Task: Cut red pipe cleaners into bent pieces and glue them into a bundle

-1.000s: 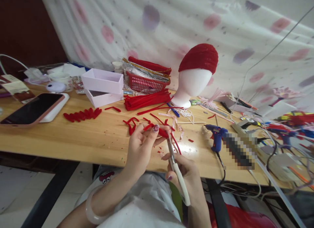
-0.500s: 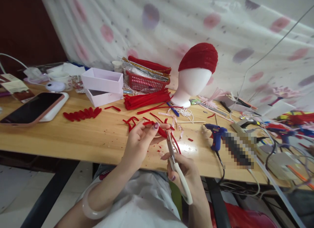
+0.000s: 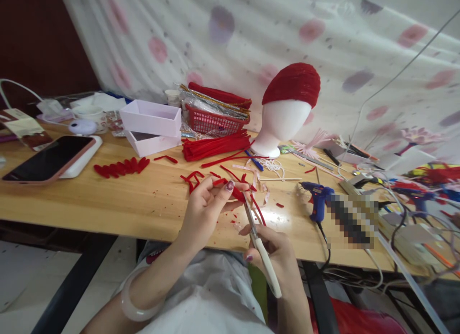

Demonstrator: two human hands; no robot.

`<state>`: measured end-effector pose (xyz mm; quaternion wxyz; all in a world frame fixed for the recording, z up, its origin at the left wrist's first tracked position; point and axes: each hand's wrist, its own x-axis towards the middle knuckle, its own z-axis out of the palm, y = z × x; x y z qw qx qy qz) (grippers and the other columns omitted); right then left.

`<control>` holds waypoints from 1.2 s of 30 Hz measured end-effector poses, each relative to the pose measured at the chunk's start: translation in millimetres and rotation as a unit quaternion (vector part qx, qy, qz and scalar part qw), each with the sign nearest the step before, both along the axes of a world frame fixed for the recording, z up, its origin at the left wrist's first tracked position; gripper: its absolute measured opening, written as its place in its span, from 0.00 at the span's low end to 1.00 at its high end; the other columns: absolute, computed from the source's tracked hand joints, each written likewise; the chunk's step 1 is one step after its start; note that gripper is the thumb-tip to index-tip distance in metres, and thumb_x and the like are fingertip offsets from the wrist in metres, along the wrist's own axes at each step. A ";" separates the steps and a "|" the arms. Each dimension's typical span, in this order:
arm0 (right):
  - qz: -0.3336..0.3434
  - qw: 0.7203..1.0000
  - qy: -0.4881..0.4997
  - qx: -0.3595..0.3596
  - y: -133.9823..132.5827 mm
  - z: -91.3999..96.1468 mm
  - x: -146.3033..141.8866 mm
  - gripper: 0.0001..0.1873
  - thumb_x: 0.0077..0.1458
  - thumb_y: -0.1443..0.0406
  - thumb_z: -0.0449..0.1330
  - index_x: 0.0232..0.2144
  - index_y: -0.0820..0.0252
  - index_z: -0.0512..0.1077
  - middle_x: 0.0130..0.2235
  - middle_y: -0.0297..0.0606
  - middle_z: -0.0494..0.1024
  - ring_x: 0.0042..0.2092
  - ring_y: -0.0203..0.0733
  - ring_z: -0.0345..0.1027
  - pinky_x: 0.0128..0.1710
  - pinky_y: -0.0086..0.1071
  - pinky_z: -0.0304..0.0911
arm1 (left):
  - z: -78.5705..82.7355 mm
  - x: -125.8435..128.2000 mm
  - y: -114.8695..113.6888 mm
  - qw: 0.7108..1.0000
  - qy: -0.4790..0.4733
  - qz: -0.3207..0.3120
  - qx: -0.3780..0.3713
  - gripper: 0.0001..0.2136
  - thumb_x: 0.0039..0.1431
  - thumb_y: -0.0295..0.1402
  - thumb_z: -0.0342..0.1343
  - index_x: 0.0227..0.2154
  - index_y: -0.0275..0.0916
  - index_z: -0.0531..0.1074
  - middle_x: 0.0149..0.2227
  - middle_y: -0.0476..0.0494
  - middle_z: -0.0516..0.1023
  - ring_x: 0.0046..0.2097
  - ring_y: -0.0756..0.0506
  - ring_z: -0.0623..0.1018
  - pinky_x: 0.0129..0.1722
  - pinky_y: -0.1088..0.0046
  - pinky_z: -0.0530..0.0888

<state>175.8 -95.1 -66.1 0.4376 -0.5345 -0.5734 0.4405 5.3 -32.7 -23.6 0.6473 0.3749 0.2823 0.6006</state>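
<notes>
My left hand (image 3: 205,207) pinches a fuzzy red pipe cleaner (image 3: 237,194) between thumb and fingers, just above the table. My right hand (image 3: 275,250) is closed round the white handles of a pair of scissors (image 3: 264,257). The blades point away from me and meet the red piece beside my left fingertips; whether they have cut into it I cannot tell. Loose red pieces (image 3: 192,180) lie beyond my left hand. Farther left is a row of small red fuzzy petal shapes (image 3: 122,167), and a bundle of red pipe cleaners (image 3: 215,146) lies behind my hands.
A white foam head (image 3: 283,125) with a red covering stands at the back. A blue glue gun (image 3: 318,197) with its cable sits to the right, near a power strip (image 3: 355,192). Leftward are a phone (image 3: 48,159), lilac boxes (image 3: 153,118) and a red basket (image 3: 215,120).
The scissors' handles have drawn closer together in my right hand. My left hand keeps its grip on the red piece, almost unmoved.
</notes>
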 end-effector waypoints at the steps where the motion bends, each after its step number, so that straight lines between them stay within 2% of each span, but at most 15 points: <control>1: -0.005 1.000 0.006 -0.002 0.1 -0.4 -0.3 0.30 0.43 0.42 0.71 0.33 0.63 0.78 0.19 0.26 0.59 0.21 0.33 0.49 0.21 0.30 0.44 | 1.4 -0.2 0.0 1.000 -0.004 -0.002 -0.005 0.13 0.55 0.42 0.67 0.34 0.37 0.75 0.42 0.38 0.86 0.46 0.38 0.84 0.42 0.63 0.82; 5: -0.009 0.999 0.031 0.014 0.9 0.9 -2.9 0.32 0.45 0.40 0.69 0.36 0.63 0.77 0.21 0.28 0.63 0.22 0.34 0.52 0.22 0.30 0.46 | 5.9 -0.9 0.2 0.999 -0.022 0.010 -0.029 0.14 0.52 0.42 0.69 0.32 0.36 0.75 0.40 0.37 0.86 0.46 0.37 0.84 0.45 0.61 0.81; 10: 0.026 0.996 0.056 0.065 -0.6 4.2 -4.6 0.33 0.51 0.39 0.63 0.42 0.62 0.75 0.24 0.30 0.66 0.25 0.36 0.55 0.24 0.30 0.49 | -0.1 -0.2 5.0 0.999 -0.032 0.020 -0.012 0.12 0.54 0.41 0.68 0.31 0.37 0.77 0.40 0.39 0.86 0.51 0.39 0.82 0.56 0.59 0.74; 14: 0.062 0.997 0.040 0.035 -2.2 8.4 -0.1 0.31 0.52 0.40 0.63 0.41 0.61 0.75 0.24 0.29 0.65 0.25 0.36 0.53 0.25 0.30 0.48 | 0.4 -5.3 14.5 0.998 -0.015 0.053 0.004 0.13 0.50 0.42 0.70 0.29 0.38 0.77 0.42 0.40 0.86 0.54 0.38 0.80 0.61 0.59 0.68; 16: 0.070 0.997 -0.023 0.015 -2.1 12.3 3.1 0.28 0.50 0.44 0.68 0.39 0.61 0.77 0.23 0.28 0.62 0.26 0.35 0.52 0.25 0.30 0.47 | 6.5 -12.6 20.3 1.000 0.013 0.017 0.004 0.15 0.50 0.44 0.70 0.30 0.38 0.75 0.39 0.40 0.86 0.52 0.38 0.81 0.59 0.57 0.70; 18: 0.074 0.994 -0.084 0.008 -2.1 17.1 5.3 0.23 0.48 0.48 0.71 0.37 0.61 0.78 0.23 0.27 0.59 0.26 0.35 0.50 0.25 0.29 0.46 | 14.7 -21.8 25.8 0.996 0.060 -0.071 0.019 0.16 0.52 0.46 0.68 0.32 0.39 0.74 0.35 0.40 0.86 0.47 0.38 0.84 0.53 0.57 0.75; 21: 0.082 0.989 -0.125 0.006 -3.1 23.9 5.5 0.21 0.47 0.51 0.72 0.35 0.62 0.79 0.23 0.26 0.58 0.26 0.35 0.49 0.25 0.29 0.45 | 26.7 -33.7 32.0 0.966 0.158 -0.194 0.058 0.14 0.56 0.44 0.66 0.33 0.39 0.71 0.33 0.42 0.85 0.38 0.41 0.85 0.42 0.63 0.80; 24: 0.082 0.986 -0.147 -0.009 -4.0 28.8 3.0 0.20 0.48 0.53 0.72 0.36 0.63 0.79 0.24 0.26 0.59 0.27 0.35 0.49 0.25 0.29 0.45 | 34.3 -38.3 35.3 0.935 0.233 -0.258 0.068 0.08 0.61 0.37 0.62 0.34 0.38 0.71 0.31 0.46 0.83 0.35 0.45 0.84 0.38 0.68 0.81; 27: 0.069 0.984 -0.165 -0.014 -3.6 31.3 1.1 0.20 0.47 0.54 0.72 0.37 0.64 0.79 0.24 0.26 0.58 0.27 0.35 0.47 0.25 0.29 0.45 | 35.9 -37.3 37.0 0.927 0.247 -0.276 0.058 0.06 0.62 0.33 0.60 0.33 0.38 0.71 0.30 0.46 0.83 0.34 0.46 0.84 0.37 0.69 0.81; 33: 0.062 0.982 -0.177 -0.016 -2.8 30.0 2.8 0.19 0.48 0.55 0.72 0.36 0.64 0.78 0.23 0.26 0.59 0.27 0.35 0.49 0.25 0.28 0.48 | 30.4 -36.0 38.5 0.939 0.231 -0.248 0.052 0.08 0.65 0.36 0.57 0.35 0.39 0.67 0.31 0.43 0.85 0.34 0.45 0.85 0.38 0.66 0.81; 36: 0.059 0.983 -0.174 -0.013 -2.8 28.1 2.8 0.19 0.49 0.55 0.71 0.37 0.63 0.79 0.24 0.27 0.60 0.27 0.36 0.51 0.26 0.28 0.48 | 28.2 -35.2 37.0 0.934 0.249 -0.249 0.068 0.07 0.65 0.35 0.56 0.35 0.39 0.66 0.33 0.42 0.85 0.36 0.45 0.85 0.40 0.66 0.81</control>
